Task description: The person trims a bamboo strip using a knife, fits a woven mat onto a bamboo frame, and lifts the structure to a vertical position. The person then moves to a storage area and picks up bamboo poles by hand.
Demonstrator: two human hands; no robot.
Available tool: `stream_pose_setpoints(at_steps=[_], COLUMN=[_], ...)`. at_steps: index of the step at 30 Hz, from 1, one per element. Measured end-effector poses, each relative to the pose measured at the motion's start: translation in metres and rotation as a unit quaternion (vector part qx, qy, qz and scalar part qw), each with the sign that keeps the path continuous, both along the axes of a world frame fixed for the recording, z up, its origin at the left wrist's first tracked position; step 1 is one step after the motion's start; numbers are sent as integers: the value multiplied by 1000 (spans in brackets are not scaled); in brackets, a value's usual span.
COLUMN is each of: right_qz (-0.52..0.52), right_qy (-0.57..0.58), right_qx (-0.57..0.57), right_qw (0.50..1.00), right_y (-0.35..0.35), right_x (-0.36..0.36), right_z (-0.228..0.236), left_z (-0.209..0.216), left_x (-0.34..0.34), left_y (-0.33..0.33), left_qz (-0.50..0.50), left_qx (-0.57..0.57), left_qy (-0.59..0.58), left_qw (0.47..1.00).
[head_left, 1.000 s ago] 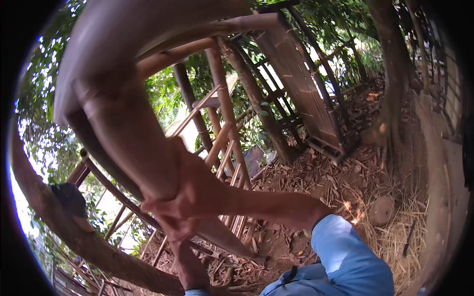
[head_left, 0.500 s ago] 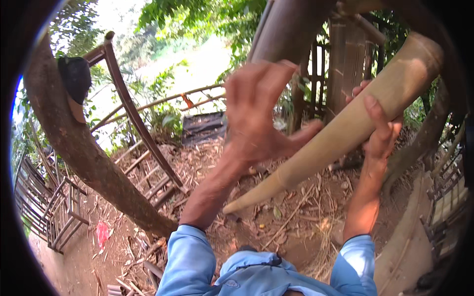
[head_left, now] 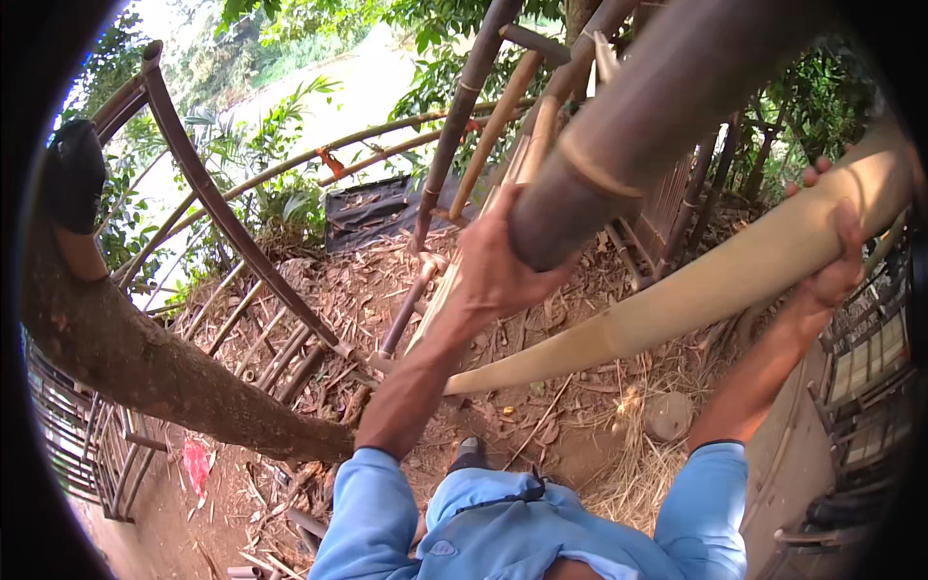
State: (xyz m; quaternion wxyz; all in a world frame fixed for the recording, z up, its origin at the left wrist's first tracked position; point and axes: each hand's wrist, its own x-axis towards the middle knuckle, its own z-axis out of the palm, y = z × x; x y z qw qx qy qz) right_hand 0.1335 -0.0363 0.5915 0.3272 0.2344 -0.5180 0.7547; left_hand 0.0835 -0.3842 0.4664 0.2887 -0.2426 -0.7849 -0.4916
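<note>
My left hand (head_left: 498, 266) is wrapped round the near lower end of a thick dark bamboo pole (head_left: 648, 126), its thumb along the underside. The pole slopes up and away to the upper right, slightly blurred. On the right, my right hand (head_left: 833, 261) grips a pale, scraped bamboo pole (head_left: 696, 295) from below, with fingertips showing over its far side. This pale pole slants down to the left, and its thin-looking end sits near my left forearm. The far top of each pole runs out of view.
A leaning tree trunk (head_left: 145, 367) with a dark object (head_left: 75, 174) on it stands at left. Beyond are a bamboo frame (head_left: 222, 222) and a black sheet (head_left: 372, 213). Slatted bamboo pieces (head_left: 870, 387) line the right. Dry leaves and straw (head_left: 628, 474) litter the ground.
My left hand was raised with fingers spread and now holds the dark pole's end. My right hand and the pale pole appear farther right. The view has shifted.
</note>
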Motion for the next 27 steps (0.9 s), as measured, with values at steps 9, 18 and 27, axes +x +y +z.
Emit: stream_pose_setpoints(at_steps=[9, 18, 27], right_qz=[-152, -237, -686], right_qy=[-42, -41, 90], right_qx=[-5, -112, 118], right_qw=[987, 964, 713], right_y=[66, 183, 148], right_x=[-30, 16, 30], right_z=[12, -26, -53], left_z=[3, 11, -16], left_x=[-25, -46, -30], left_y=[66, 119, 197], left_qz=[-31, -415, -437], left_qx=[-34, -72, -38], left_qy=[13, -135, -198], left_qw=[999, 897, 877])
